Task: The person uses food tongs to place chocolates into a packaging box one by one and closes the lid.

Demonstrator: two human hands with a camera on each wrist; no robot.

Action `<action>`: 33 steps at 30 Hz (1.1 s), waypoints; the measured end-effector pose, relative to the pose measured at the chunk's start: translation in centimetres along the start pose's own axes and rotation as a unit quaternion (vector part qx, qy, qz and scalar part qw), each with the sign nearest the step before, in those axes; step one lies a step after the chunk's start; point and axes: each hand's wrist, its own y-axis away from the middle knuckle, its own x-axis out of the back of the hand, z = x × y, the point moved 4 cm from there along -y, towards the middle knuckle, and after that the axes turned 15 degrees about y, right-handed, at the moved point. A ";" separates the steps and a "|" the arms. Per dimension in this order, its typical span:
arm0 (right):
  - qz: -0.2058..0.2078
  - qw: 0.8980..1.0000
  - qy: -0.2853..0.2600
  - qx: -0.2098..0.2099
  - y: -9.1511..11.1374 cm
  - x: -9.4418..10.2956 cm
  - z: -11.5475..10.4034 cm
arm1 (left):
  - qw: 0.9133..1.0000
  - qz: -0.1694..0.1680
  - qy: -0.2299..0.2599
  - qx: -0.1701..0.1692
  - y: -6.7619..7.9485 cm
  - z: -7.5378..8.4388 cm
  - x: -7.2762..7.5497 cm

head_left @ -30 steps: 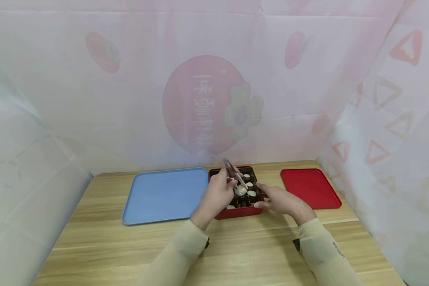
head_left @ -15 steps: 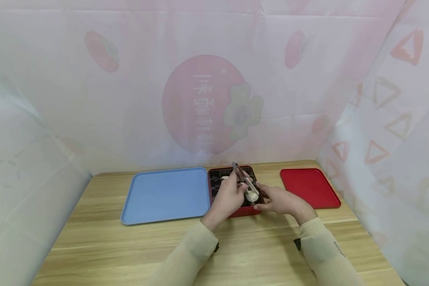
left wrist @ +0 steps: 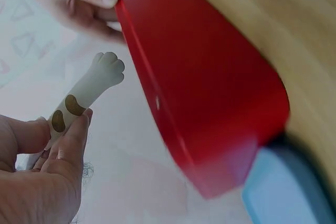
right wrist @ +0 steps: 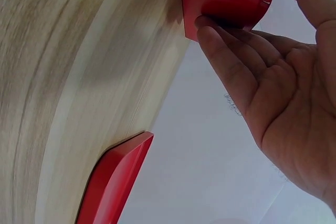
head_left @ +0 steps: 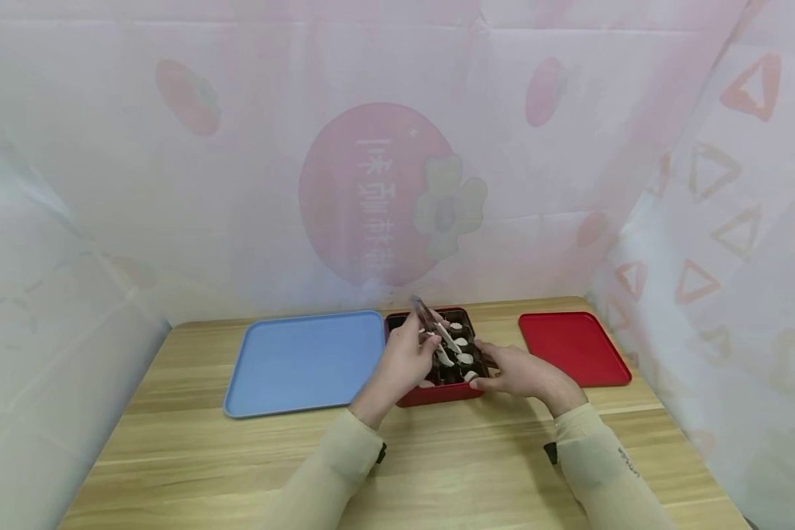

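Observation:
My left hand [head_left: 397, 362] pinches a pair of tongs [left wrist: 83, 97] between thumb and fingers. Their pale arms end in cat-paw tips with brown spots. In the head view the tips stand apart, low over a red box [head_left: 439, 396] divided into dark compartments. A small pale-topped piece [head_left: 470, 376] lies in the front right compartment, and several similar pieces sit in others. My right hand [head_left: 522, 372] holds the box at its front right corner, thumb at the rim and fingers along the side wall. The left hand hides part of the box's left side.
A large light-blue tray [head_left: 308, 364] lies directly left of the box. Farther right is a smaller red tray [head_left: 575, 348]. Both rest on the wooden table [head_left: 450, 464], with printed curtains rising behind it and at the sides.
The left hand carried a pale piece in the tongs rightward to the front right compartment, let it go, and moved back left with the tips apart. The right hand stayed at the box.

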 end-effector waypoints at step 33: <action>-0.006 1.000 0.013 -0.005 0.2 0.1 -0.2 | 0.853 -0.188 -0.458 -0.168 3.0 -6.1 13.8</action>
